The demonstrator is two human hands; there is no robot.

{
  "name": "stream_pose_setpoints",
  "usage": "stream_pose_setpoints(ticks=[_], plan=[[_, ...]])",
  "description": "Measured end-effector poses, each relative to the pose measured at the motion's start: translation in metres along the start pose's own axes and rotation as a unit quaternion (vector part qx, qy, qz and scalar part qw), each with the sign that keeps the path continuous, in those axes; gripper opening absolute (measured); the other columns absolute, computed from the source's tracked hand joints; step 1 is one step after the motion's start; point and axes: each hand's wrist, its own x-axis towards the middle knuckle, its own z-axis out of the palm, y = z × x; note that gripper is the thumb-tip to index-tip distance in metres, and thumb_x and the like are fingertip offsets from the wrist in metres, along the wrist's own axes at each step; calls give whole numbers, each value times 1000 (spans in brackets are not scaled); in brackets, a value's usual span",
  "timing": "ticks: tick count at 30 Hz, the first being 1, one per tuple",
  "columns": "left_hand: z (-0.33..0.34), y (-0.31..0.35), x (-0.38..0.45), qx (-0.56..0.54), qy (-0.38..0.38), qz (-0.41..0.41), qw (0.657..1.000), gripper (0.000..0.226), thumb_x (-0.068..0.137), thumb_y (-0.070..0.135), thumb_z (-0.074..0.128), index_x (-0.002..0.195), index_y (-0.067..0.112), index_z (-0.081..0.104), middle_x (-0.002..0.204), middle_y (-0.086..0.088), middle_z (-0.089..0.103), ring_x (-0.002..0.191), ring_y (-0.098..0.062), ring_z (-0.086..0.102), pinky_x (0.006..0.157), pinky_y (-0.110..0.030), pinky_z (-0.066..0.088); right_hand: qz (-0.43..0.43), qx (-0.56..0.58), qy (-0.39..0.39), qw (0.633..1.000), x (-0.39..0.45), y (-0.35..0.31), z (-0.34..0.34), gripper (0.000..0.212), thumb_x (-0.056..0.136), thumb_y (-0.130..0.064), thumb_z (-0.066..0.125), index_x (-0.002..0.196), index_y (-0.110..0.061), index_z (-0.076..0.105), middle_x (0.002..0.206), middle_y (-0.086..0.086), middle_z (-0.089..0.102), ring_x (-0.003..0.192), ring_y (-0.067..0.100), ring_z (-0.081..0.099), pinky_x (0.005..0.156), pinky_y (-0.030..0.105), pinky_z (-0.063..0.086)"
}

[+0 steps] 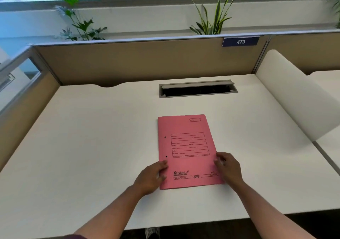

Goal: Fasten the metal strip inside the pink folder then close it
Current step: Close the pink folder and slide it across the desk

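A pink folder point(187, 146) lies closed and flat on the white desk point(92, 137), front cover up, with printed lines and two punch holes near its left edge. My left hand point(151, 178) rests on the folder's lower left edge, fingers curled over it. My right hand point(229, 167) touches the lower right edge, fingertips at the cover's border. The metal strip is hidden inside the folder.
A cable slot point(197, 90) with a raised grey lid is set into the desk behind the folder. Tan partition walls point(138, 60) enclose the back and left. A white curved divider point(294, 95) stands at the right. Plants stand behind the partition.
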Motion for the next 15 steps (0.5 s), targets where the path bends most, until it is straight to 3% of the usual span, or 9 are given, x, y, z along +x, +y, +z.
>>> stream_pose_setpoints(ticks=[3, 9, 15], plan=[[-2, 2, 6, 65, 4, 24, 998, 54, 93, 31, 61, 144, 26, 44, 154, 13, 35, 138, -8, 37, 114, -27, 32, -33, -126, -3, 992, 2, -14, 10, 49, 87, -18, 71, 135, -10, 64, 141, 12, 60, 129, 34, 55, 109, 43, 45], [-9, 5, 26, 166, -13, 27, 986, 81, 85, 34, 69, 152, 20, 27, 160, 5, 22, 140, -19, 28, 111, -41, 37, -112, -232, -73, 963, -3, -46, 42, 60, 87, -27, 67, 145, -16, 53, 154, 5, 46, 143, 28, 39, 117, 44, 38], [-16, -4, 53, 213, -50, 26, 975, 115, 73, 50, 78, 156, 16, 6, 165, 1, 1, 151, -21, 2, 121, -38, 14, -213, -257, -148, 931, -1, -74, 83, 69, 90, -30, 66, 154, -20, 41, 166, 2, 33, 153, 24, 26, 127, 40, 24]])
